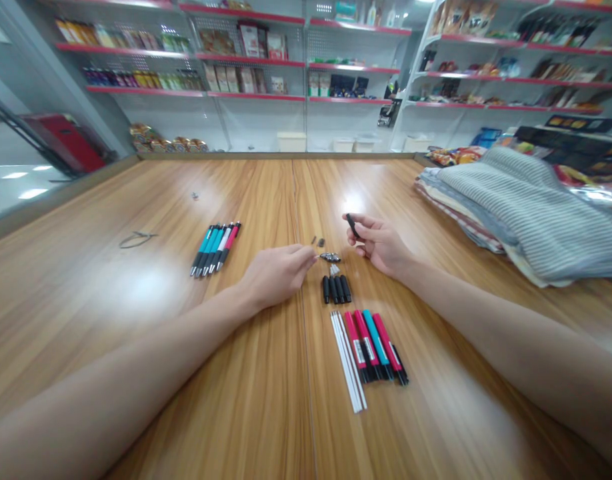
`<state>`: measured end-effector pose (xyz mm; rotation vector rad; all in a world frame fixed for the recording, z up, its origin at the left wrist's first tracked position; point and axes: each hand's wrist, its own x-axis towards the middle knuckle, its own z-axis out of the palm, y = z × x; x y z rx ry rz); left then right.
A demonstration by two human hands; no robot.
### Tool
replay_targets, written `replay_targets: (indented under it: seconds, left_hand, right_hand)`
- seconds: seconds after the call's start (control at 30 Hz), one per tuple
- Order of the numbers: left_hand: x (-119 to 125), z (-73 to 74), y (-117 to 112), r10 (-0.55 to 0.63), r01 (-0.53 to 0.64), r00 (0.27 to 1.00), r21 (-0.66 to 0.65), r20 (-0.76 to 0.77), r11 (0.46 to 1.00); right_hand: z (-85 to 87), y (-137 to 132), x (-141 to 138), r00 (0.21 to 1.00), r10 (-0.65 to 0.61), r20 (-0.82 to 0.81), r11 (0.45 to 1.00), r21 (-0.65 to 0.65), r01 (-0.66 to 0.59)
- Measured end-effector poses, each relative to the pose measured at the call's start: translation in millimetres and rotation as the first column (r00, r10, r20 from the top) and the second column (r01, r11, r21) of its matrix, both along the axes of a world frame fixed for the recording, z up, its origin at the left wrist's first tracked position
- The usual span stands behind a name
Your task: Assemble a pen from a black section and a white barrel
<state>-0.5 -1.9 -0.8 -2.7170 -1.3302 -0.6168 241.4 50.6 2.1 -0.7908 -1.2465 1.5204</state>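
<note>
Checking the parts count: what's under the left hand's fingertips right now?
The left hand reaches a small heap of metal parts on the wooden table. Anything beneath the palm is hidden. The right hand holds a black pen piece.

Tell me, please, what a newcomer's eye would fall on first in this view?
Probably the two bare hands meeting mid-table: the left hand pinches at a small silvery part, while the right hand holds a short black piece. Around them lie neat rows: finished pens to the left, black grips, white refills and coloured barrels nearer the viewer.
</note>
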Motion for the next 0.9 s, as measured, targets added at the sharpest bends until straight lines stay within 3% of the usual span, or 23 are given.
replay_targets:
  seconds: [0.73,0.9]
  left_hand:
    - [1.1,1.2,-0.6,0.015,-0.016,1.000,-0.001,-0.025,1.000]
    - [1.5,1.3,-0.5,0.019,-0.019,1.000,-0.002,-0.021,1.000]
  right_hand:
    - [2.1,-2.1,2.4,0.997,0.075,0.031,0.997,0.027,-0.075]
    - [-3.1,-4.2,0.6,0.995,0.057,0.082,0.992,0.105,-0.065]
